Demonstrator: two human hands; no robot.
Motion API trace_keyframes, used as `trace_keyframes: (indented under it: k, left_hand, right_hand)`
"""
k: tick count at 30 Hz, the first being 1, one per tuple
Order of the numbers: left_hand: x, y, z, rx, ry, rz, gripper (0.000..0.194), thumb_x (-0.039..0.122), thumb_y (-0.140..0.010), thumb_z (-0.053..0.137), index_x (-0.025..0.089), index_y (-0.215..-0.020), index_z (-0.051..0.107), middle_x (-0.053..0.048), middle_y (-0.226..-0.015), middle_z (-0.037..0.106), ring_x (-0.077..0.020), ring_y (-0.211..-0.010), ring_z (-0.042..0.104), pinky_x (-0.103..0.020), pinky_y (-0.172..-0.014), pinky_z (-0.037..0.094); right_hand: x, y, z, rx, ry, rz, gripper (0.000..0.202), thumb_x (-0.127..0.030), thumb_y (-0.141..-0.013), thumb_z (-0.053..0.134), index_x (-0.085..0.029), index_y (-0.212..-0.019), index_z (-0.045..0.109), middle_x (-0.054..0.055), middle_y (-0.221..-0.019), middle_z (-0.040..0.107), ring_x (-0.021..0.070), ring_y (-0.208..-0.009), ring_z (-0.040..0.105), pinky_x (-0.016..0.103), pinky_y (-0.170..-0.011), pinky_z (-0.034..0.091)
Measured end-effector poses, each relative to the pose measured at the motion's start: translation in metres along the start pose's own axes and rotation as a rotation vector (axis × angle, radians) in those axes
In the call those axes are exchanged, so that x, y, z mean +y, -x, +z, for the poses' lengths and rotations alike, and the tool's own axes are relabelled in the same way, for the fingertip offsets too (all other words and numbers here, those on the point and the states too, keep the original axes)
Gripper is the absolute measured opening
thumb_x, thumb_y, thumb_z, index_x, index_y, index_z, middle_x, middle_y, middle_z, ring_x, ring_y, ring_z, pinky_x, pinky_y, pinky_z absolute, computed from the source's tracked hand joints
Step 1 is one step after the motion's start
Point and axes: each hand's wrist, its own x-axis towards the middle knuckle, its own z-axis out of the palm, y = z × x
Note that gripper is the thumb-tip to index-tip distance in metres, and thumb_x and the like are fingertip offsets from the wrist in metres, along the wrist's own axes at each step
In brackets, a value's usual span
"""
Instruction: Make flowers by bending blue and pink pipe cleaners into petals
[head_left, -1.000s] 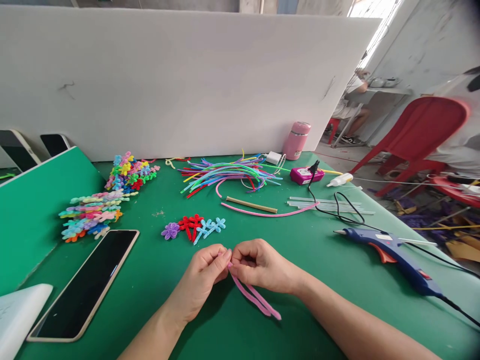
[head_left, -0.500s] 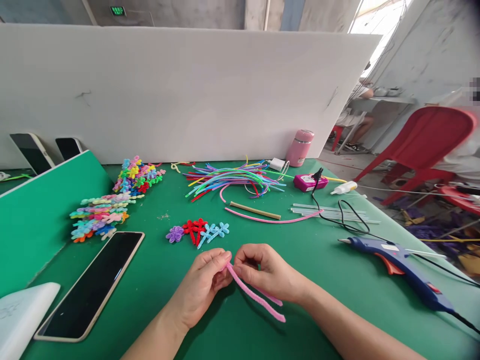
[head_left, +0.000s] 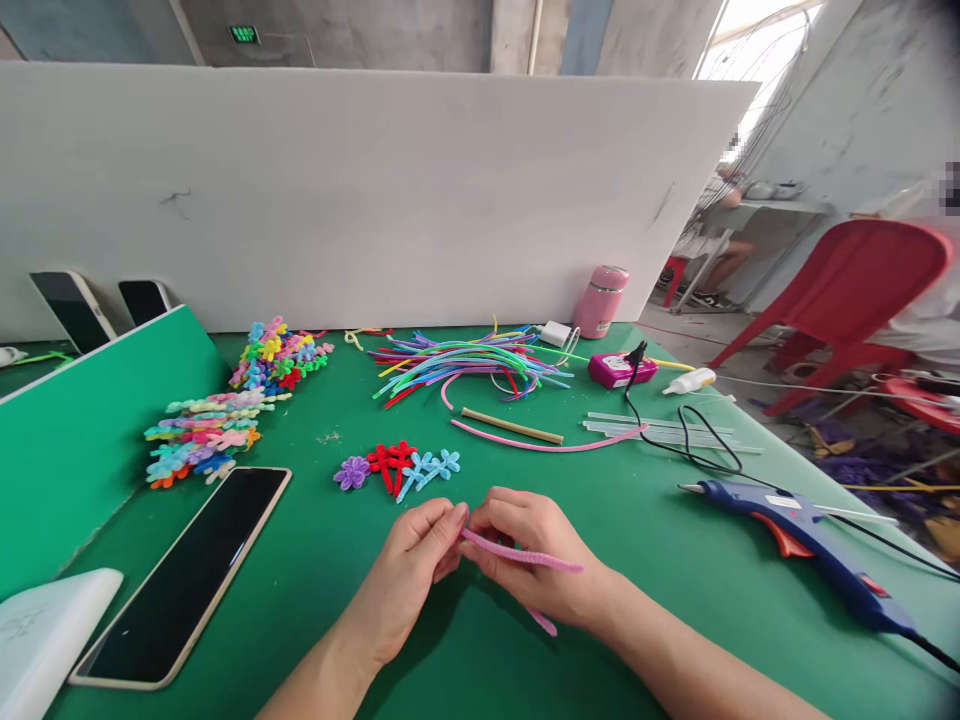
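Pink fuzzy stem (head_left: 525,558) right between your two hands, low over the middle of the green table (head_left: 300,560)!
Your left hand (head_left: 416,560) has it pinched between thumb and fingers, and your right hand (head_left: 536,550) is curled in close, fingertips nearly meeting the left's; whether those right fingers grip it, you can't tell from here. One pink length runs across the right fingers, another end pokes out below that hand. Just beyond your knuckles sit a purple flower (head_left: 352,473), red flower pieces (head_left: 391,466) and light blue flower pieces (head_left: 431,470), all in a row. Over to your right lies the blue glue gun (head_left: 787,508); on your left, a phone (head_left: 187,580), dark screen up.
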Motion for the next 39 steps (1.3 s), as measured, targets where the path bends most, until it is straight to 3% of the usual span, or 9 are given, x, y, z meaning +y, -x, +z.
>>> trace_keyframes:
  k: [4,7,12,18,21,24,27,32,39]
  left_hand:
    - [0.0,0.001,0.002,0.017,-0.095,0.039,0.03,0.041,-0.071,0.057,0.017,-0.057,0.045,0.005,-0.057,0.035,-0.0087,-0.055,0.034,-0.02,-0.052,0.033]
    - [0.0,0.001,0.003,0.019,-0.208,0.112,0.032,0.041,-0.075,0.051,0.018,-0.057,0.042,0.005,-0.057,0.031,-0.009,-0.055,0.031,-0.02,-0.051,0.031]
    - [0.002,0.004,0.005,0.067,-0.518,0.339,0.032,0.035,-0.084,0.038,0.019,-0.056,0.034,0.005,-0.056,0.028,-0.0093,-0.052,0.026,-0.021,-0.048,0.027]
    - [-0.005,0.008,0.005,0.136,-0.824,0.679,0.026,0.018,-0.086,0.034,0.019,-0.06,0.034,0.004,-0.058,0.033,-0.009,-0.052,0.034,-0.02,-0.049,0.03]
    - [-0.008,0.01,0.004,0.118,-0.942,0.845,0.022,0.009,-0.084,0.036,0.019,-0.063,0.036,0.003,-0.06,0.036,-0.0098,-0.057,0.038,-0.02,-0.054,0.033]
    - [-0.008,0.012,0.004,0.093,-1.017,0.914,0.02,0.006,-0.082,0.037,0.02,-0.068,0.039,0.003,-0.062,0.039,-0.0108,-0.061,0.039,-0.021,-0.057,0.034]
    - [-0.006,0.013,0.005,0.068,-0.977,0.86,0.02,0.009,-0.083,0.036,0.02,-0.067,0.038,0.003,-0.062,0.038,-0.0107,-0.06,0.039,-0.021,-0.056,0.034]
    - [-0.001,0.012,0.009,0.091,-0.767,0.593,0.025,0.021,-0.086,0.034,0.02,-0.061,0.033,0.004,-0.058,0.033,-0.009,-0.052,0.033,-0.02,-0.049,0.03]
    - [-0.002,0.004,0.002,0.179,-0.364,0.316,0.029,0.036,-0.082,0.042,0.018,-0.06,0.039,0.005,-0.056,0.028,-0.009,-0.052,0.027,-0.021,-0.047,0.025]
  right_hand:
    - [-0.001,0.001,0.005,0.03,-0.118,0.033,0.018,-0.023,-0.083,0.042,-0.015,-0.069,0.052,0.0,-0.062,0.046,0.0098,-0.057,0.041,0.021,-0.053,0.033]
    - [-0.003,0.0,0.008,0.051,-0.334,0.152,0.023,-0.027,-0.083,0.041,-0.016,-0.064,0.047,-0.001,-0.061,0.041,0.0095,-0.056,0.038,0.021,-0.052,0.032]
    - [-0.005,-0.003,0.013,0.023,-0.799,0.354,0.025,-0.035,-0.079,0.047,-0.014,-0.064,0.049,-0.003,-0.057,0.04,0.008,-0.054,0.034,0.021,-0.052,0.028]
    - [-0.007,-0.004,0.023,0.084,-1.274,0.626,0.018,-0.024,-0.065,0.053,-0.014,-0.05,0.048,-0.007,-0.041,0.031,0.0047,-0.041,0.023,0.021,-0.043,0.015]
    - [-0.01,-0.003,0.025,0.077,-1.472,0.668,0.015,-0.018,-0.059,0.053,-0.014,-0.046,0.047,-0.008,-0.039,0.031,0.0033,-0.038,0.021,0.02,-0.042,0.014]
    - [-0.012,-0.002,0.023,0.088,-1.464,0.658,0.012,-0.016,-0.058,0.054,-0.013,-0.047,0.049,-0.006,-0.042,0.037,0.0035,-0.041,0.027,0.018,-0.043,0.018]
    - [-0.01,-0.002,0.021,0.106,-1.342,0.63,0.013,-0.018,-0.061,0.057,-0.013,-0.051,0.051,-0.005,-0.045,0.042,0.0047,-0.045,0.033,0.018,-0.047,0.023]
    - [-0.007,-0.004,0.02,0.063,-1.199,0.572,0.025,-0.031,-0.063,0.063,-0.013,-0.053,0.05,-0.004,-0.048,0.042,0.0052,-0.047,0.031,0.02,-0.047,0.021]
    - [-0.005,-0.003,0.017,0.052,-0.863,0.401,0.032,-0.041,-0.079,0.047,-0.013,-0.062,0.05,-0.004,-0.053,0.034,0.0067,-0.05,0.026,0.021,-0.046,0.02]
